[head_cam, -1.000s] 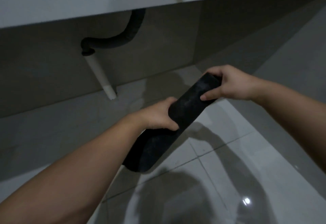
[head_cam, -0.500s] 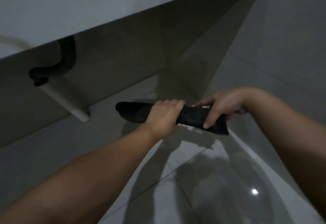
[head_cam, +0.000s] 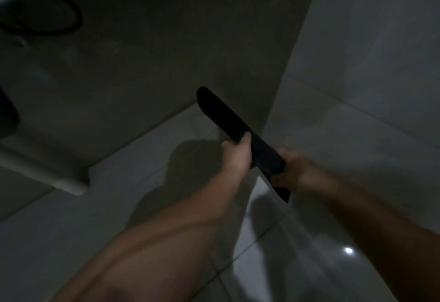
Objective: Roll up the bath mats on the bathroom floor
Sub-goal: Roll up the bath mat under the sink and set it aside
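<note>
A black bath mat (head_cam: 223, 116), rolled into a long dark tube, hangs in the air above the glossy tiled floor (head_cam: 71, 242). It slants from the upper left, near the wall corner, down to the lower right. My left hand (head_cam: 237, 155) grips the roll around its middle from the left side. My right hand (head_cam: 295, 170) holds the lower end, where a loose flap (head_cam: 283, 193) of the mat sticks out below my fingers. The scene is dim and somewhat blurred.
A white drain pipe (head_cam: 69, 184) meets the floor at the left below a counter. Dark hoses (head_cam: 71, 16) hang under the counter at the upper left. Tiled walls meet in a corner just behind the mat. A light reflection (head_cam: 348, 250) shines on the floor.
The rolled mat has swung from lying level to pointing up-left toward the wall corner. My view has shifted right and closer to the corner, and both hands keep their hold.
</note>
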Motion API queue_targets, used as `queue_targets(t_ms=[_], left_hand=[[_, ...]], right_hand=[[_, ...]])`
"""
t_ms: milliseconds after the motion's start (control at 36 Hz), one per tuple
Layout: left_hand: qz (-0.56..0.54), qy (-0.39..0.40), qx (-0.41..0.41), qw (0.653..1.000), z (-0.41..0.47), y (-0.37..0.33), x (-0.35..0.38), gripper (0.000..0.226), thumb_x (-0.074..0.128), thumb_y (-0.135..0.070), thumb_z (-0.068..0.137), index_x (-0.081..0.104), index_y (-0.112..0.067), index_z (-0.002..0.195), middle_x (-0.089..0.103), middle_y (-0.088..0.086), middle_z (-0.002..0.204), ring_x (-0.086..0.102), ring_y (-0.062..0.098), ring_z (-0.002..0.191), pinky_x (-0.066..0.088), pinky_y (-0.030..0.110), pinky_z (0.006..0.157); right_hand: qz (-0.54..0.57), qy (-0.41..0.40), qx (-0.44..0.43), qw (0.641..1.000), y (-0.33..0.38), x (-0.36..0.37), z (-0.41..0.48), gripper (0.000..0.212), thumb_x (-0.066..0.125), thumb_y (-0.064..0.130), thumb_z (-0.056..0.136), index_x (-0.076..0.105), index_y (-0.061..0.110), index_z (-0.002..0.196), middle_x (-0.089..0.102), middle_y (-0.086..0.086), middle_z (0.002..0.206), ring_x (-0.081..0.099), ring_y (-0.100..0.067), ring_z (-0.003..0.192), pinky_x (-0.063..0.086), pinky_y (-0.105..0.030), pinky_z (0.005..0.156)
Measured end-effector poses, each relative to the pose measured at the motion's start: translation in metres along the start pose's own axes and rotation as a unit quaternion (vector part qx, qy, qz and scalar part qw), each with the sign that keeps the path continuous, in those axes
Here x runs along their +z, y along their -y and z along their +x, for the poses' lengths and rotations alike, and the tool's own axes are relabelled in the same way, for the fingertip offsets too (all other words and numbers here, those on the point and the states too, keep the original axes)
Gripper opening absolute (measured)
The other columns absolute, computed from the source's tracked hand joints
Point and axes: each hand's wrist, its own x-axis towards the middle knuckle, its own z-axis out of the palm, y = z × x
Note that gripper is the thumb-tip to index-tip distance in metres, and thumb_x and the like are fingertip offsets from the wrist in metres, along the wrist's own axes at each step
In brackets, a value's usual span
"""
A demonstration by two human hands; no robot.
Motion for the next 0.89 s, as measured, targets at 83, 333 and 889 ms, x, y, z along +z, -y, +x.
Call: queue_targets(t_ms=[83, 333, 889], left_hand=[[0.03, -0.001, 0.006, 1.0, 0.021, 0.025, 0.017, 0.058, 0.079, -0.026, 0.073, 0.038, -0.007, 0.11, 0.059, 0.018, 0.111, 0.063, 0.033, 0.097, 0.053, 0.052, 0.085], [-0.037, -0.009, 0.016, 0.999, 0.083, 0.077, 0.04, 0.052, 0.072, -0.007, 0.078, 0.037, -0.002, 0.116, 0.057, 0.017, 0.109, 0.062, 0.027, 0.093, 0.053, 0.035, 0.072], [0.271, -0.007, 0.058, 0.961, 0.107, 0.131, 0.03, 0.073, 0.07, -0.02, 0.081, 0.031, -0.014, 0.142, 0.053, 0.015, 0.13, 0.056, 0.031, 0.112, 0.048, 0.04, 0.092]], right_hand=[[-0.07, -0.048, -0.002, 0.996, -0.019, 0.019, 0.014, 0.067, 0.069, 0.014, 0.073, 0.043, 0.026, 0.134, 0.063, -0.007, 0.112, 0.059, -0.028, 0.1, 0.048, -0.033, 0.08], [-0.303, -0.125, -0.022, 0.944, -0.074, 0.058, 0.048, 0.07, 0.048, 0.021, 0.088, 0.014, 0.02, 0.148, 0.03, -0.019, 0.139, 0.052, -0.039, 0.102, 0.046, -0.04, 0.083], [-0.315, -0.07, -0.036, 0.946, -0.104, 0.092, 0.05, 0.073, 0.078, 0.004, 0.061, 0.051, -0.002, 0.129, 0.05, -0.03, 0.132, 0.051, -0.047, 0.117, 0.049, -0.046, 0.088]])
